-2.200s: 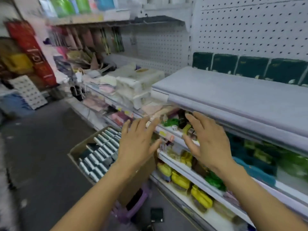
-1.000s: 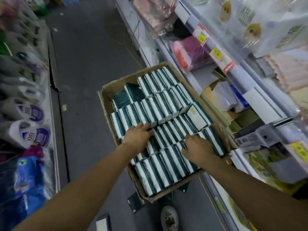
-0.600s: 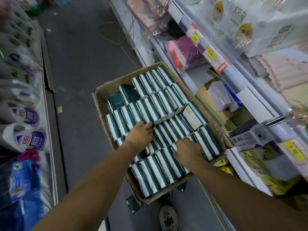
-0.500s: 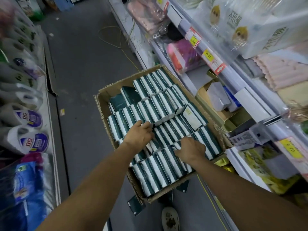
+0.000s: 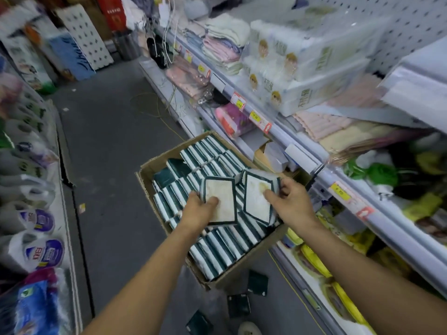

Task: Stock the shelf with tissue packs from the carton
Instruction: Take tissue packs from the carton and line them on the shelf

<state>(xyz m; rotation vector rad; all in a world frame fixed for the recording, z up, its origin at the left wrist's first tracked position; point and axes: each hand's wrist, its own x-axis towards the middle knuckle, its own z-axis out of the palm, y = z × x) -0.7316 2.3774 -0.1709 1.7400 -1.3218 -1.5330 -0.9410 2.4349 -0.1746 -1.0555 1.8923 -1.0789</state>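
A brown carton [image 5: 145, 171] stands in the aisle, filled with rows of green-and-white tissue packs [image 5: 217, 247] on edge. Above it my left hand [image 5: 197, 211] grips one tissue pack [image 5: 221, 201], pale face up with a green border. My right hand [image 5: 289, 201] grips a second tissue pack [image 5: 257, 197] beside the first, also lifted clear of the rows. The grey shelf [image 5: 420, 76] juts out at the upper right.
Shelving on the right holds towels [image 5: 225, 42], white tissue bundles [image 5: 297, 68] and yellow price tags [image 5: 256, 116]. Toilet-paper bags [image 5: 41, 250] line the left rack. Three dark packs [image 5: 257, 282] lie on the grey floor by the carton. A yellow cord [image 5: 154, 110] trails across the aisle.
Both hands were pressed down among the packs in the carton; now each holds one pack raised above the rows. The view has tilted upward along the aisle.
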